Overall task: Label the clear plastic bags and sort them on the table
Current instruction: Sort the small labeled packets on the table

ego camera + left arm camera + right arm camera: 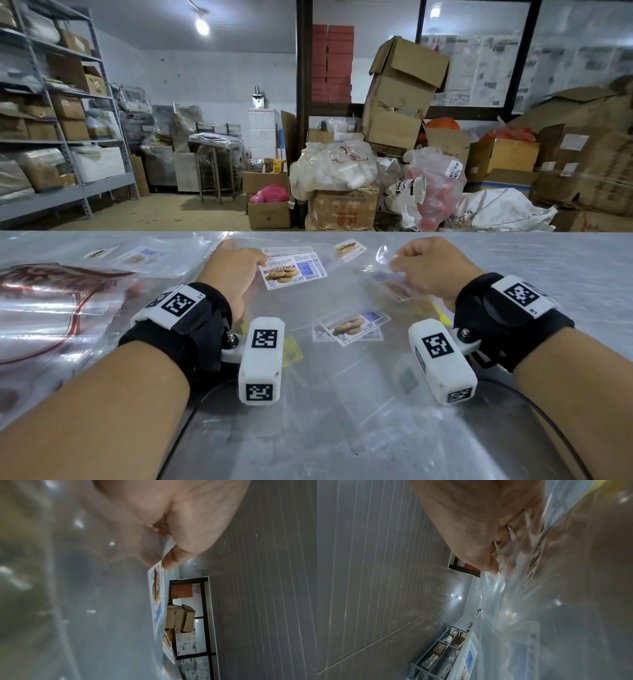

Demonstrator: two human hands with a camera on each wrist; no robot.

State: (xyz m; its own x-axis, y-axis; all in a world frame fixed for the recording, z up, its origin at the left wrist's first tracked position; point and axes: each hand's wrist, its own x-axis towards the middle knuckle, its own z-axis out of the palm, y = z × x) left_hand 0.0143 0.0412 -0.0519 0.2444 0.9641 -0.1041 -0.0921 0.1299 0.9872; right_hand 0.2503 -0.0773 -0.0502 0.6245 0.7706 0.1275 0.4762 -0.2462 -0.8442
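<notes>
A clear plastic bag (pixel 342 291) hangs a little above the steel table (pixel 565 274), held by both hands. My left hand (pixel 236 263) pinches its left edge beside a white "BISKUT LENGA" label (pixel 295 271) stuck on the bag. In the left wrist view my thumb (pixel 171 559) presses the label (pixel 157 601) edge. My right hand (pixel 424 263) grips the bag's crumpled right edge; the right wrist view shows the plastic (pixel 513 588) bunched under my fingers (pixel 488 563). Another labelled bag (pixel 351 327) lies flat below.
Labelled bags (pixel 144 255) lie at the table's back left, beside a red-printed plastic bag (pixel 68 301). A small label (pixel 350 249) lies at the back centre. Cardboard boxes (pixel 400 96), sacks and metal shelving (pixel 51 137) stand beyond the table's far edge.
</notes>
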